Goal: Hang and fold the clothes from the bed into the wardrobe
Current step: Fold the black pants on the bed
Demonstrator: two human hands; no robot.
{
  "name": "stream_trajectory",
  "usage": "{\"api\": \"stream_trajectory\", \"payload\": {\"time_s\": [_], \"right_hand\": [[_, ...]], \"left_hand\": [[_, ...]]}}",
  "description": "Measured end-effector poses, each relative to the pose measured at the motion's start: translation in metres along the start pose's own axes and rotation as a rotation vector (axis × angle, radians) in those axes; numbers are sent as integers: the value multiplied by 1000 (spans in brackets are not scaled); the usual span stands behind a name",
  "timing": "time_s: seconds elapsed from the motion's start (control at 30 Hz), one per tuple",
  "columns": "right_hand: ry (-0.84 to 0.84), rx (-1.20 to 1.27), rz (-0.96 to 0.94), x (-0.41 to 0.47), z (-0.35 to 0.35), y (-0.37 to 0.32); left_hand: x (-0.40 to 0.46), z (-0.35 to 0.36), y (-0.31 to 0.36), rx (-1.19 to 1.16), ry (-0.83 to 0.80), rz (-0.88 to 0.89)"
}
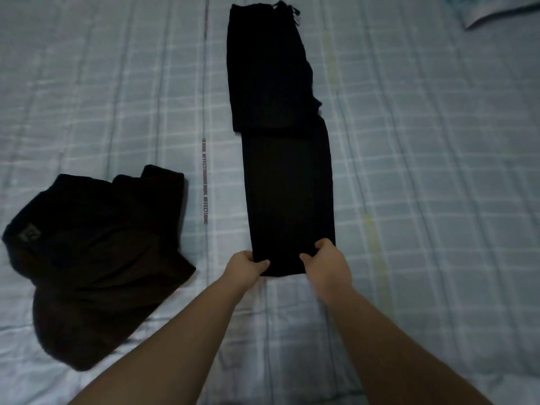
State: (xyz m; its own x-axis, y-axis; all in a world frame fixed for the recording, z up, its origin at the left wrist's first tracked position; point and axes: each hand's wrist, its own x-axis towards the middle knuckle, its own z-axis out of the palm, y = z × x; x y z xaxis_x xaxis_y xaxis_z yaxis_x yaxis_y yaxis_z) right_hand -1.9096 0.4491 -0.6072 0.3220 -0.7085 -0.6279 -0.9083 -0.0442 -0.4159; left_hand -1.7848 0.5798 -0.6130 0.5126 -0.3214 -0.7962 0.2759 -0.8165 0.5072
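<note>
Trousers (280, 141) (black) gripped at hem by both hands, crumpled dark garment (96, 258) well left.

Left hand (247, 266), right hand (324, 263) outstretched, pinching.

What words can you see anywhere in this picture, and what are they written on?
"AFFECTION", printed repeatedly along a narrow dark stripe on the pale blue checked bedsheet; the word before it is too blurred.
Small grey square logo on the crumpled black garment: unreadable.
Long black folded trousers: no text visible.
</note>
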Motion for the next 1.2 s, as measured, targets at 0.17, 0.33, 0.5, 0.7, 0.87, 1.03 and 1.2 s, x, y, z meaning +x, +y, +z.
{"api": "stream_trajectory", "payload": {"time_s": [0.17,0.33,0.5,0.7,0.87,1.03,1.2], "right_hand": [[-51,145,47,-3,-7,5],[-234,773,278,4,-34,-14],[-172,1055,71,20,-94,-57],[91,699,-179,31,-88,-23],[9,561,92,43,-38,26],[126,210,27,41,-35,30],[100,138,57,34,-32,32]], "left_hand": [[-10,-8,-5,-150,-36,1],[-14,-22,34,-498,-149,11],[-25,-41,130,-663,-206,163],[-19,-9,112,-428,43,227],[17,19,40,-284,200,4],[21,29,31,-154,222,4],[18,37,28,-147,180,-60]]}}
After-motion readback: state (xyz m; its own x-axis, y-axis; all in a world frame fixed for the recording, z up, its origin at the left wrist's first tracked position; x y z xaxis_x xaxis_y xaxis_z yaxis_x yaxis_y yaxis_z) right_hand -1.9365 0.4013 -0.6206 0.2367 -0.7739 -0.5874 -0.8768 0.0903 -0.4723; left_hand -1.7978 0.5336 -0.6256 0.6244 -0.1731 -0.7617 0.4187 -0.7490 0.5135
